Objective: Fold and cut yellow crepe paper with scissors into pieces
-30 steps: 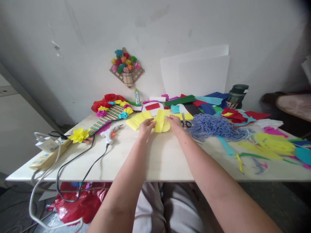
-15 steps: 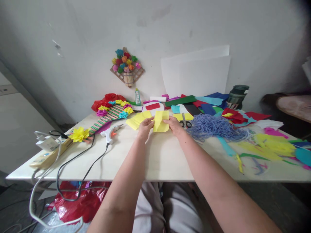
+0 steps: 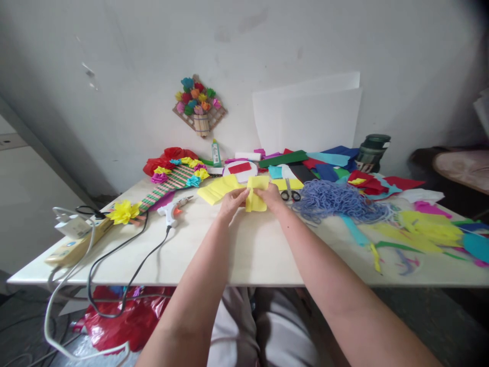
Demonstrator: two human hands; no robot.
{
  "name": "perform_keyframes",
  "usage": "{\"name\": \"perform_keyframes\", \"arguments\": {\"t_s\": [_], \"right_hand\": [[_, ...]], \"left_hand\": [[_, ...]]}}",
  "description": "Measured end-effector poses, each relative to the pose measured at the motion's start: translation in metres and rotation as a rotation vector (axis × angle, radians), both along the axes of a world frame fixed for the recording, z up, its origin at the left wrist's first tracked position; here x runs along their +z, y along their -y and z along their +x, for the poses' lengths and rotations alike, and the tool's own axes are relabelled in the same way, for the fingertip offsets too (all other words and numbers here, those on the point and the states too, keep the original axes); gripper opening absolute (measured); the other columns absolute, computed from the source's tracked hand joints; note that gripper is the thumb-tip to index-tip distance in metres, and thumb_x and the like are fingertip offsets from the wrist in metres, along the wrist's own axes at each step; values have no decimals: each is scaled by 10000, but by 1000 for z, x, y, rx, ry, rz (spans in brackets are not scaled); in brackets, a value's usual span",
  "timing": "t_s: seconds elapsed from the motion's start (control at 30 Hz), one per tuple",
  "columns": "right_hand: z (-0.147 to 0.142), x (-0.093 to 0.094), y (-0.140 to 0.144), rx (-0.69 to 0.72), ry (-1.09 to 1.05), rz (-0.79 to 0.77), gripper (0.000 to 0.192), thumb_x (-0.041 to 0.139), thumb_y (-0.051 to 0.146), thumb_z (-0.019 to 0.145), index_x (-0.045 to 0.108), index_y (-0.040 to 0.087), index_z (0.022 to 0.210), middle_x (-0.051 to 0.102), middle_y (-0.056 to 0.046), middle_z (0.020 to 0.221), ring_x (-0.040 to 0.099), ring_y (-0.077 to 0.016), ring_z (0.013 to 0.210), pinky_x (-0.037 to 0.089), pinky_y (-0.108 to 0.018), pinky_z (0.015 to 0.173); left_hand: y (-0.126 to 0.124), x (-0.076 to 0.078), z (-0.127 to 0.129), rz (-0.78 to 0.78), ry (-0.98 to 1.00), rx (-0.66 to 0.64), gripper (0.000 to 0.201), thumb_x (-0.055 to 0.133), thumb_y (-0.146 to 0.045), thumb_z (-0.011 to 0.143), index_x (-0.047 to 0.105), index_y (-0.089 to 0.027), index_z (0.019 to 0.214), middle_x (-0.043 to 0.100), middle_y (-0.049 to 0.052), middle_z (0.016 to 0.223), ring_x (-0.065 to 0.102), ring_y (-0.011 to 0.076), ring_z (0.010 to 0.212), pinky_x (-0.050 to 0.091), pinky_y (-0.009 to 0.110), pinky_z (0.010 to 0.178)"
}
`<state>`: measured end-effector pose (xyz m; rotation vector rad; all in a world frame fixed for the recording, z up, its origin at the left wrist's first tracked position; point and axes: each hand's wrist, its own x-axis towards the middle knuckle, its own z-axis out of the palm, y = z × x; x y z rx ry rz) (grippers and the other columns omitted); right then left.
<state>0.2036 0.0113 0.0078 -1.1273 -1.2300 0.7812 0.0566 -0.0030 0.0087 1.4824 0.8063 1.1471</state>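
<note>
At centre of the frame, just above the middle: left hand (image 3: 231,200) and right hand (image 3: 270,195), both pinching one small folded piece of yellow crepe paper (image 3: 255,192), held just over the pale table (image 3: 252,250). Fingers of the left hand closed on the left edge of the paper, fingers of the right hand closed on its right side and partly over it. Forearms coming up from the bottom edge of the frame.

Just left of the hands, a longer strip of pleated yellow crepe paper (image 3: 218,188), flat on the table. Behind it, a white round disc with a red paper rectangle on it (image 3: 240,168). Right of the hands, small black-handled scissors (image 3: 289,193), then a heap of light blue-purple yarn (image 3: 336,200). Further right, loose scraps of yellow, green and pink paper (image 3: 431,227) spread to the right edge.

Left of centre, a white hot glue gun (image 3: 173,209) with a black cable running to the left. Upper left of it, a striped fan-shaped craft with paper flowers (image 3: 173,179) and one yellow paper flower (image 3: 123,211). At far left, a beige power strip (image 3: 72,248).

On the grey wall, above centre-left, a small woven basket decoration with coloured paper flowers (image 3: 199,104). Near the right back of the table, a dark green jar (image 3: 373,148).
</note>
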Motion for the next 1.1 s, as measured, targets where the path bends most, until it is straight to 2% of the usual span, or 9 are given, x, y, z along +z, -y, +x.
{"name": "perform_keyframes", "arguments": {"t_s": [0.17,0.23,0.33,0.43,0.67,0.77,0.87,1.0,1.1], "right_hand": [[0,-2,-5,-148,329,18,190,605,234,589,651,170,762,681,-41,762,617,-193,736,471,-275,642],[-1,-2,-5,-182,400,27,176,616,239,592,655,189,756,684,-38,773,618,-197,763,472,-274,655],[-2,-3,-5,-192,423,38,188,649,250,584,660,201,764,688,-46,795,621,-203,793,476,-277,671],[-1,-5,-7,-177,387,41,214,670,269,577,662,199,778,691,-54,808,626,-205,799,479,-284,679],[4,-14,-18,-80,96,34,296,660,334,579,657,142,804,690,-75,797,634,-205,747,488,-290,645],[2,-13,-17,-17,-74,33,312,651,346,586,648,138,819,688,-59,782,633,-187,710,492,-282,627],[0,-7,-12,10,-156,30,317,642,358,596,641,139,825,686,-50,766,630,-175,694,491,-278,624],[1,-1,-7,-28,-150,30,311,637,402,606,633,143,778,679,-44,726,623,-176,697,487,-270,624],[9,-3,-10,-146,-177,22,287,631,409,614,626,159,755,673,-41,721,620,-176,710,488,-265,635]], "left_hand": [[-2,-3,2,12,-107,79,563,683,-377,591,568,-94,1064,631,43,749,571,146,709,435,236,615],[-4,-5,2,52,-146,104,443,663,-356,604,600,-101,962,599,12,672,545,124,640,409,218,569],[-6,-8,0,131,-211,168,260,594,-368,655,601,-110,690,504,-23,534,469,94,520,340,200,481],[-8,-8,-2,163,-222,233,290,561,-396,670,576,-115,599,490,-17,512,458,97,511,325,202,467],[-17,-11,-5,96,-69,333,329,602,-440,630,607,-118,700,555,10,548,518,121,538,384,203,464],[-20,-12,-4,98,-57,381,308,605,-447,627,586,-142,661,511,-19,496,465,89,454,351,183,398],[-22,-11,-3,102,-82,456,306,613,-451,621,533,-161,568,426,-49,423,386,63,377,286,171,344],[-25,-11,-6,107,-122,516,322,582,-461,650,504,-175,526,379,-55,384,383,73,369,284,181,360],[-25,-12,-9,166,-165,586,322,516,-470,708,557,-178,579,436,-30,400,460,105,442,338,198,435]]}}
